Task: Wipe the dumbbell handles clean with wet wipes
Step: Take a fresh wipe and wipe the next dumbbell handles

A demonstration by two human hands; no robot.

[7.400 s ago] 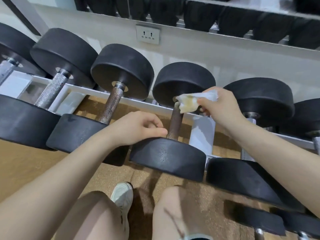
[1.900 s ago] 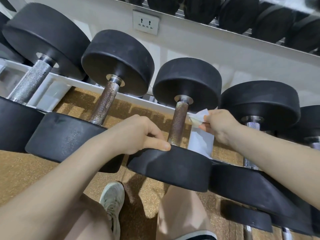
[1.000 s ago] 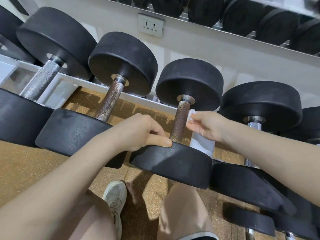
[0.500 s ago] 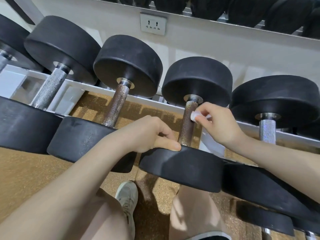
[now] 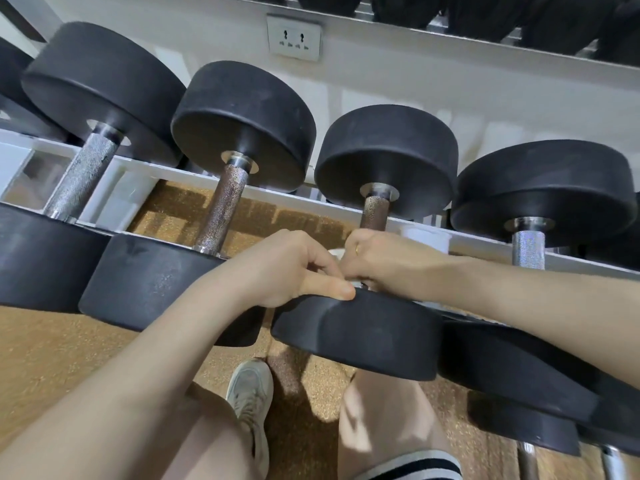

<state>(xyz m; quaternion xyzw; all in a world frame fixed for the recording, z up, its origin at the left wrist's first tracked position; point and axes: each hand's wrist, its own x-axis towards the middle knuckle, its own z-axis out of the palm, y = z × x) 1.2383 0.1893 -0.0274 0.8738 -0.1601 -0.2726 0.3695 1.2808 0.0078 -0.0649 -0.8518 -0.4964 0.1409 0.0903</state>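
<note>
Centre frame: right hand [image 5: 381, 261] curled around lower end of brown dumbbell handle [image 5: 375, 213], white wet wipe [image 5: 336, 252] barely showing beneath. Left hand [image 5: 287, 268] alongside, touching, thumb pressed on near weight's [image 5: 356, 337] rim, fingers curled. Neighbouring dumbbells crowding both sides, little open room.

Dumbbell [image 5: 374, 244]: black round rubber heads, brownish rusty knurled handle [image 5: 374, 212] with steel collar at far end. Lies on white rack [image 5: 294, 197], handle running away from viewer, far head raised, near head low. Third in row of like dumbbells, heads just beside neighbours'. Wet wipe [image 5: 336, 251]: white, bunched, only small bits showing at lower end of handle; rest hidden.
</note>
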